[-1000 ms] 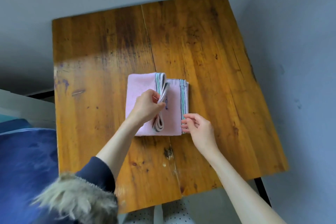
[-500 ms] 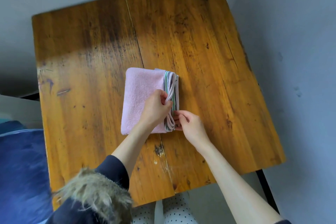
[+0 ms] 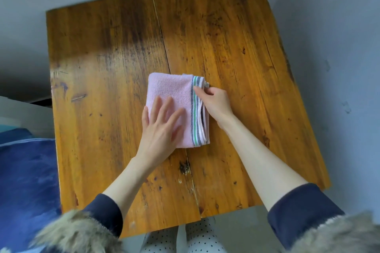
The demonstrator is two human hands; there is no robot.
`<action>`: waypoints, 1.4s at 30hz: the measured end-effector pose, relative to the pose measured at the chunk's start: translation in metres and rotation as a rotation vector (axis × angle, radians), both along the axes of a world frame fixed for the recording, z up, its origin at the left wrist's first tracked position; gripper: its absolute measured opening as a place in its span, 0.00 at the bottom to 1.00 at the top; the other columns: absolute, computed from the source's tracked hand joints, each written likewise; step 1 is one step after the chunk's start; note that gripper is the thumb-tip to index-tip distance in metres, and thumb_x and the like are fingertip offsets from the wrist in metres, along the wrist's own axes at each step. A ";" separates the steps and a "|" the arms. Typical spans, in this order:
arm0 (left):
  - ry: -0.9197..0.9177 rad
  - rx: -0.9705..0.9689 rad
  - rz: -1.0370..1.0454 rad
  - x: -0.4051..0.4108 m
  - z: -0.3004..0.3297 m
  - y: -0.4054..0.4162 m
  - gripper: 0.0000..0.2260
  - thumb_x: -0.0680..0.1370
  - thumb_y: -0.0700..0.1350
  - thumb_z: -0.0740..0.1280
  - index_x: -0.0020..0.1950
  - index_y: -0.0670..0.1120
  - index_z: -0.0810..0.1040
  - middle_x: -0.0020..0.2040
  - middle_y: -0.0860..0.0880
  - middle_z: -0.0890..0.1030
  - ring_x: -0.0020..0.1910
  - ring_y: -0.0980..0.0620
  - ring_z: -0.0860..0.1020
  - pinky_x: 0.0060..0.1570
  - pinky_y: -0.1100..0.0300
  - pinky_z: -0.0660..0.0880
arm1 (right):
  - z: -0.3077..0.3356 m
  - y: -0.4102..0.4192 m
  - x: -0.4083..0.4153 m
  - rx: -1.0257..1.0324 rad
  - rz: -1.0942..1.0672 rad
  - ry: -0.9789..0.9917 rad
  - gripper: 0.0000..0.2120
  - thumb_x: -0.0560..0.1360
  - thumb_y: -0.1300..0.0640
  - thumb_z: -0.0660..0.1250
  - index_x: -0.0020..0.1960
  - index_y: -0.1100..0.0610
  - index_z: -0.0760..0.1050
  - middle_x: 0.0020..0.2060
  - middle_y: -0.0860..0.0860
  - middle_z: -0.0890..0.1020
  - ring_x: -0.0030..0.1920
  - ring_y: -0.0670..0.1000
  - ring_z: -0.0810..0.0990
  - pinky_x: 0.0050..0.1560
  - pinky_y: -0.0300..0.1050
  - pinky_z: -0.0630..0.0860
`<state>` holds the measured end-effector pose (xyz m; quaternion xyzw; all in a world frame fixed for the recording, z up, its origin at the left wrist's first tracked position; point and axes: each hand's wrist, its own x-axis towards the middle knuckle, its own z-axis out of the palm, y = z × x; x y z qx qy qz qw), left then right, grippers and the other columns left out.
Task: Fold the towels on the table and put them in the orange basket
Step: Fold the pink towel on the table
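Observation:
A pink towel [image 3: 170, 92] with green, blue and white stripes along its right edge lies folded into a small rectangle at the middle of the wooden table [image 3: 236, 47]. My left hand [image 3: 162, 127] lies flat on the towel's near left part, fingers straight and spread. My right hand [image 3: 216, 99] is at the towel's striped right edge, its fingers curled and pinching the far right corner. No orange basket is in view.
The table's near edge [image 3: 164, 230] is close to my body. A blue fabric surface [image 3: 26, 181] lies to the left of the table. Grey floor surrounds the table on the far and right sides.
The towel's last fold was closed leftward and it now lies as a compact rectangle. My left hand let go of the edge and flattened on top. My right hand moved up to the far right corner.

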<state>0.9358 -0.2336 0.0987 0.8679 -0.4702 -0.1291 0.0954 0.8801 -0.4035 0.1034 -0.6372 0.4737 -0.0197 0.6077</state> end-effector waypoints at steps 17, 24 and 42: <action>-0.101 0.113 -0.014 -0.015 -0.026 -0.007 0.30 0.77 0.64 0.46 0.75 0.52 0.58 0.77 0.43 0.55 0.76 0.40 0.49 0.69 0.34 0.43 | -0.010 0.022 -0.042 -0.118 0.024 0.157 0.07 0.77 0.50 0.62 0.48 0.53 0.73 0.38 0.43 0.78 0.37 0.39 0.76 0.31 0.33 0.69; -0.047 0.099 -0.016 -0.015 -0.026 -0.004 0.24 0.81 0.56 0.41 0.76 0.53 0.53 0.77 0.44 0.50 0.76 0.42 0.43 0.70 0.36 0.39 | -0.012 0.054 -0.073 -0.096 0.164 0.188 0.12 0.75 0.53 0.66 0.56 0.53 0.70 0.36 0.41 0.79 0.34 0.38 0.77 0.29 0.28 0.70; -0.064 -0.061 -0.063 0.042 -0.019 -0.013 0.22 0.81 0.47 0.52 0.74 0.41 0.62 0.76 0.45 0.59 0.75 0.44 0.52 0.73 0.43 0.52 | -0.034 0.030 -0.002 -1.030 0.616 0.248 0.26 0.81 0.50 0.50 0.76 0.58 0.51 0.76 0.58 0.50 0.76 0.57 0.45 0.74 0.56 0.39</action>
